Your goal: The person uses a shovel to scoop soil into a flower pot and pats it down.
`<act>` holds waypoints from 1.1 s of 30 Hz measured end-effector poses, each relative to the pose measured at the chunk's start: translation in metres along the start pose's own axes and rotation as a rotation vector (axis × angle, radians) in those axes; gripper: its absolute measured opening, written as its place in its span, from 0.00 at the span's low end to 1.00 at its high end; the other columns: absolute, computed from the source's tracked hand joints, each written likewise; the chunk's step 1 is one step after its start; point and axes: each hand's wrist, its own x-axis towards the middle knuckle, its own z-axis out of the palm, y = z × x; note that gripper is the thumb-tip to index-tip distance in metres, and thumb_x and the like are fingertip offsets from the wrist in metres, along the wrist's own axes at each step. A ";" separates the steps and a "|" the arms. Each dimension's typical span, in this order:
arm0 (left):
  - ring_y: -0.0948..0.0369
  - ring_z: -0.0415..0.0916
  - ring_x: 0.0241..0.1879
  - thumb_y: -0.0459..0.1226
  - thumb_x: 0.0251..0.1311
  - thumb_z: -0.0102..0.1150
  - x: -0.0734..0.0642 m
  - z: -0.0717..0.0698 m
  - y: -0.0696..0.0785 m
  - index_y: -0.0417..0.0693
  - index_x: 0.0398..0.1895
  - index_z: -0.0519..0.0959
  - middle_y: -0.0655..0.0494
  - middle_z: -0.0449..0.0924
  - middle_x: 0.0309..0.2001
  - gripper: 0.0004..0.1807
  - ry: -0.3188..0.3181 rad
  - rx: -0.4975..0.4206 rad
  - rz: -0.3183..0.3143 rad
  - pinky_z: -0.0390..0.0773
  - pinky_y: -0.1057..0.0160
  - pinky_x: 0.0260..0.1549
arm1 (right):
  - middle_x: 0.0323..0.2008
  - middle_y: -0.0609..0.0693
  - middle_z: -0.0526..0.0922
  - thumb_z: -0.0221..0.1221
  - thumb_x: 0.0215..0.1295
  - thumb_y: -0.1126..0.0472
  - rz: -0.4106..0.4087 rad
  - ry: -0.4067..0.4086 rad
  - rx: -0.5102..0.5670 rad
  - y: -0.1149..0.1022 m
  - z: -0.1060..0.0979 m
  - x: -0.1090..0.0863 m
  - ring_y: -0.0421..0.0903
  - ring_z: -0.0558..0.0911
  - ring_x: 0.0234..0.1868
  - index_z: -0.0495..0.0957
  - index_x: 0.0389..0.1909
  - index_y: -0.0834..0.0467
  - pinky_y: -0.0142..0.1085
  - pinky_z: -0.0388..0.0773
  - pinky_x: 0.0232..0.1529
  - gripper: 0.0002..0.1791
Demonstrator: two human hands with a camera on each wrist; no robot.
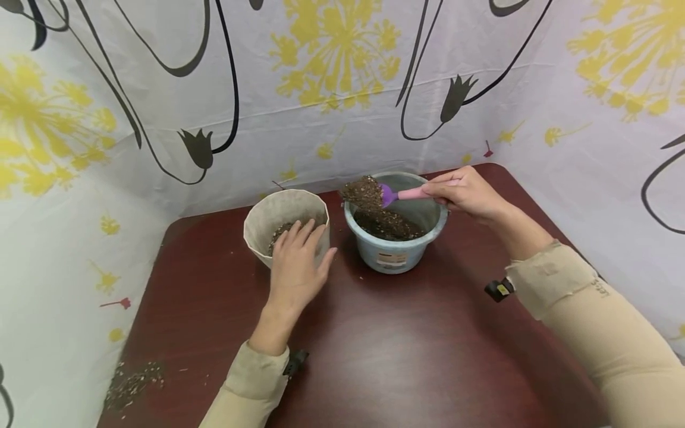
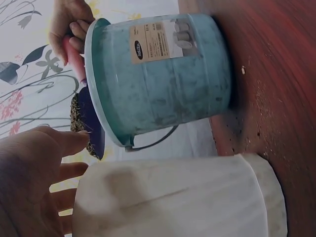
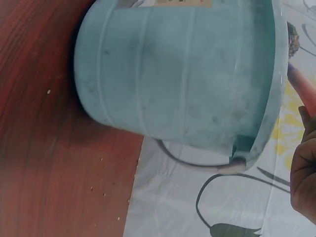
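Observation:
My right hand (image 1: 464, 193) grips the pink handle of a small garden trowel (image 1: 412, 192) with a purple blade. Dark soil (image 1: 365, 191) is heaped on the blade, which is over the left rim of a blue-green bucket (image 1: 393, 255). More soil lies inside the bucket. To its left stands a whitish plant pot (image 1: 262, 223) with some soil in it. My left hand (image 1: 297, 267) is at the pot's near rim, fingers spread and extended over the opening. In the left wrist view the loaded trowel blade (image 2: 91, 116) shows beyond the left thumb.
The dark red table (image 1: 374, 339) holds both containers near its back edge. Spilled soil (image 1: 134, 383) lies at the front left, with crumbs around the bucket. A patterned white curtain (image 1: 342, 119) hangs behind and along both sides. The bucket's wire handle (image 2: 155, 140) hangs down.

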 end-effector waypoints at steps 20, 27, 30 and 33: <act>0.44 0.64 0.71 0.51 0.62 0.68 -0.019 -0.019 -0.021 0.48 0.67 0.76 0.45 0.74 0.68 0.32 -0.060 0.092 -0.035 0.59 0.42 0.70 | 0.45 0.50 0.89 0.61 0.73 0.55 0.037 -0.095 0.021 -0.019 0.038 0.034 0.42 0.44 0.17 0.89 0.41 0.63 0.36 0.42 0.15 0.15; 0.41 0.66 0.69 0.52 0.62 0.66 -0.027 -0.026 -0.031 0.51 0.63 0.80 0.43 0.74 0.67 0.28 -0.048 0.101 -0.091 0.64 0.42 0.65 | 0.40 0.49 0.90 0.62 0.72 0.54 0.048 -0.094 -0.011 -0.024 0.060 0.046 0.40 0.47 0.14 0.90 0.44 0.56 0.35 0.45 0.15 0.12; 0.39 0.68 0.67 0.53 0.62 0.66 -0.031 -0.029 -0.034 0.51 0.59 0.83 0.43 0.75 0.66 0.26 -0.032 0.113 -0.123 0.66 0.42 0.62 | 0.37 0.48 0.91 0.62 0.71 0.54 0.057 -0.109 -0.002 -0.026 0.070 0.050 0.39 0.49 0.16 0.90 0.46 0.53 0.34 0.47 0.17 0.11; 0.36 0.67 0.67 0.52 0.62 0.66 -0.034 -0.032 -0.036 0.51 0.56 0.85 0.43 0.75 0.66 0.23 -0.012 0.110 -0.154 0.65 0.41 0.62 | 0.37 0.47 0.91 0.62 0.72 0.53 0.034 -0.122 -0.023 -0.028 0.079 0.055 0.33 0.71 0.20 0.90 0.45 0.52 0.28 0.66 0.24 0.11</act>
